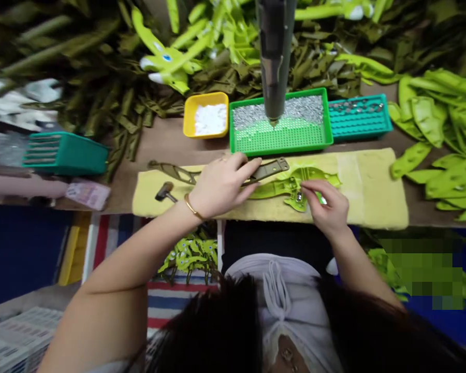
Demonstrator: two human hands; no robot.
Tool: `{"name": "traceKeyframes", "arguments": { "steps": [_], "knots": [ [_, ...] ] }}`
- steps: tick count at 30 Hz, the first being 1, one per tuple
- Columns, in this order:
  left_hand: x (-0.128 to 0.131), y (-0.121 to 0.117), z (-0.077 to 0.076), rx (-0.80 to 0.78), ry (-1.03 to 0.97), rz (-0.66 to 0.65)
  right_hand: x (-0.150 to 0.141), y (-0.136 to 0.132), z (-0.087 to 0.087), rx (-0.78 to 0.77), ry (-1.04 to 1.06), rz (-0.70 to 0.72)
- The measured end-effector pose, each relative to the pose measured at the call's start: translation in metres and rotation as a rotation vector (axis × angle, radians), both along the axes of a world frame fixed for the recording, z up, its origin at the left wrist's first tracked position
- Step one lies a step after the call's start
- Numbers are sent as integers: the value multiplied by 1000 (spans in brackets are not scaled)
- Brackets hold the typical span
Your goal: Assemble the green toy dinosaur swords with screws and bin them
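Note:
On the yellow cloth pad [373, 191] lies a bright green plastic toy shell [295, 186]. My left hand [221, 186] is closed on an olive-green plastic piece [270, 170] and holds it over the shell's left end. My right hand [328, 204] pinches something small at the shell's lower middle; I cannot make out what. A hanging power screwdriver [275, 57] points down above the green tray [283, 142] of small silver screws.
A yellow tub [205, 114] of white bits and a teal tray [359, 116] flank the green tray. Piles of green and olive parts fill the back and right. A small hammer [165, 192] and another olive piece [171, 171] lie on the pad's left. A teal basket [66, 153] stands left.

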State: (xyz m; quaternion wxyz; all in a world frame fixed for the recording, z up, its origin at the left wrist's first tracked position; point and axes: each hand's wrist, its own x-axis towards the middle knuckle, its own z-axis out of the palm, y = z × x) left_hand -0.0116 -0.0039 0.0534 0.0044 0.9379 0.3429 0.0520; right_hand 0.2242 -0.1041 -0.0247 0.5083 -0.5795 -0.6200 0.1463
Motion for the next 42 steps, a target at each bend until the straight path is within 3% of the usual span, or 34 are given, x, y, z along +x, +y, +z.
{"name": "traceKeyframes", "arguments": {
  "steps": [6,11,15,21,31,33,36,37,39,42],
  "knots": [
    [24,-24,-49,-25,-51,-36,5,-2,-6,-4,65,4],
    [24,-24,-71,-58,-117,4,11,-2,1,-110,80,36],
    [23,-25,-76,-105,-147,18,21,13,12,-137,-95,62],
    [24,-28,-71,-113,-152,7,33,45,10,-204,-487,316],
    [24,-17,-62,-249,-130,-81,39,48,6,-243,-597,331],
    [18,-28,-63,-178,-256,40,39,47,4,-239,-592,313],
    [5,-50,-71,-74,-737,534,40,44,-3,-206,-541,265],
    [1,-56,-74,-136,-929,718,41,43,-5,-192,-512,251],
    [-4,-59,-78,-437,-1261,957,43,42,-8,-173,-467,237],
    [-5,-52,-76,-843,-1565,989,45,41,-9,-171,-475,242]
  ]
}}
